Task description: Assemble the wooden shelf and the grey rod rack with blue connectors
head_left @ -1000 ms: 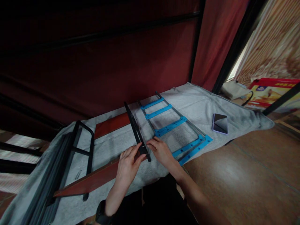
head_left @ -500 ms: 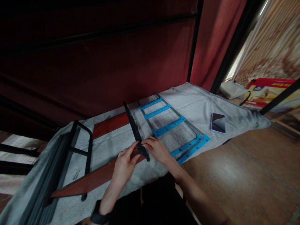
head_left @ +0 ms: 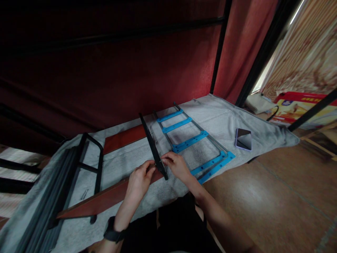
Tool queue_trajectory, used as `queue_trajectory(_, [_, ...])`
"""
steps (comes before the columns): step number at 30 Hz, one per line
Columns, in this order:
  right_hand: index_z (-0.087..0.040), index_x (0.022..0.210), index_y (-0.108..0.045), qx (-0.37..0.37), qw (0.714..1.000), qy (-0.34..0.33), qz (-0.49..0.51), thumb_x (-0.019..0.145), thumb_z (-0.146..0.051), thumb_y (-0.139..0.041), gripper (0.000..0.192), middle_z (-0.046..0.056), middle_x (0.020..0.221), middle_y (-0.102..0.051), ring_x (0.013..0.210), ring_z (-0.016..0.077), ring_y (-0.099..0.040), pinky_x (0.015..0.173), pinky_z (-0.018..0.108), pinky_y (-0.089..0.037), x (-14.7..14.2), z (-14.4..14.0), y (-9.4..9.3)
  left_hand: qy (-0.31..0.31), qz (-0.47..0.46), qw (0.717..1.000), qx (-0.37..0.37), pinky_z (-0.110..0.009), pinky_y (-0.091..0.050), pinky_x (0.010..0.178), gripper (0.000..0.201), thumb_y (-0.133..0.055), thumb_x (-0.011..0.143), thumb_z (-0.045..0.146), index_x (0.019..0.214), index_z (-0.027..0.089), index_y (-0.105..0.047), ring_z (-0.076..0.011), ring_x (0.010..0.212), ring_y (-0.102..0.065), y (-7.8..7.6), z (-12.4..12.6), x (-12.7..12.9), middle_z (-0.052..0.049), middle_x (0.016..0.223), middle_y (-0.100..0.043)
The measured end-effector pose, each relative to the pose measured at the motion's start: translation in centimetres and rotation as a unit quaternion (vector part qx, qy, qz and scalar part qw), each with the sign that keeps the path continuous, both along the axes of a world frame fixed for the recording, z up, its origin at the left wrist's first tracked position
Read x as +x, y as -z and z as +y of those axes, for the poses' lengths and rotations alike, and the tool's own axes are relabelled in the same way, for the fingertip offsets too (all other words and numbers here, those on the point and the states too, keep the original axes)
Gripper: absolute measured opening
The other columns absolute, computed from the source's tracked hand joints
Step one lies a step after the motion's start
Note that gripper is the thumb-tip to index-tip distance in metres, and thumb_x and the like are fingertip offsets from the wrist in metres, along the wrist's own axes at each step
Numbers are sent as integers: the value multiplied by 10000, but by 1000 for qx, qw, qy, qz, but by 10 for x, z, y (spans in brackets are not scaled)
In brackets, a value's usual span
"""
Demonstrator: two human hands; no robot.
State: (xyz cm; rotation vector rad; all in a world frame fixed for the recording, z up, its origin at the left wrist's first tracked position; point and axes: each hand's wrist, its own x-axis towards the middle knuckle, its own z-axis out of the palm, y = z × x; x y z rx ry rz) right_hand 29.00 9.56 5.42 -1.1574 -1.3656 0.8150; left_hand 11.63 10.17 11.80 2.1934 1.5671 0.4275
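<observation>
A slim black bar (head_left: pixel 149 135) runs away from me, beside the ends of two reddish-brown boards. The nearer board (head_left: pixel 97 202) stands on its long edge and the farther board (head_left: pixel 123 138) lies behind it. My left hand (head_left: pixel 140 179) is closed at the bar's near end, fingers pinching it where the near board meets it. On the other side of the bar, my right hand (head_left: pixel 177 166) has thumb and fingertips pinched together against it; whatever small thing they hold is too tiny to make out. A black tubular frame (head_left: pixel 99 168) stands at the boards' left end.
Blue-braced grey tubing (head_left: pixel 191 140) lies right of the bar on a grey cloth (head_left: pixel 213 112). A phone (head_left: pixel 243 139) rests farther right. Several dark tubes (head_left: pixel 56 189) are stacked at the left. A red curtain (head_left: pixel 158 70) with black poles rises behind.
My right fingertips have shifted slightly at the bar's right side. My left fingers have drawn in closer to the board's end. The view has tilted a little.
</observation>
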Motion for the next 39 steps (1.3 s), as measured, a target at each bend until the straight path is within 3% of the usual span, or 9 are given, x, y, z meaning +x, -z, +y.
queue_trajectory(4, [-203,903,-686,-10,1000,0,-12,909,-146,-565,134,-3,820,-669,716,130,-621,711,244,-486,-2,-3,0,3,-13,1000,-10,-386,-503,889,290,-471,897,376,1082,236,-646,-269,994,-698,1,2,-2,-51,1069,-754])
queue_trajectory(11, [-202,930,-658,13,997,18,-74,949,-152,-528,140,23,918,-662,869,153,-623,832,269,-473,-4,-7,-2,8,-37,999,-21,-342,-508,835,263,-494,886,402,1044,257,-645,-236,920,-703,3,5,-6,-21,1004,-758])
queue_trajectory(20, [-214,944,-651,38,986,-33,-160,985,-164,-493,171,31,945,-631,899,158,-610,832,278,-466,7,-5,-15,11,-78,996,-33,-329,-508,831,234,-529,860,388,994,248,-661,-220,911,-696,2,9,-6,-17,979,-756])
queue_trajectory(29, [-220,927,-666,75,979,-97,-160,979,-152,-499,188,12,920,-627,885,145,-607,831,257,-462,17,6,-14,26,-99,994,-47,-326,-507,850,245,-538,867,399,997,234,-664,-209,909,-683,5,11,-10,-19,971,-741])
queue_trajectory(39, [-215,922,-664,48,988,-73,-132,978,-162,-504,177,16,920,-655,897,146,-615,829,264,-455,11,5,-7,16,-82,996,-25,-344,-522,856,260,-537,867,412,1000,234,-672,-223,918,-698,5,10,-8,-34,986,-755])
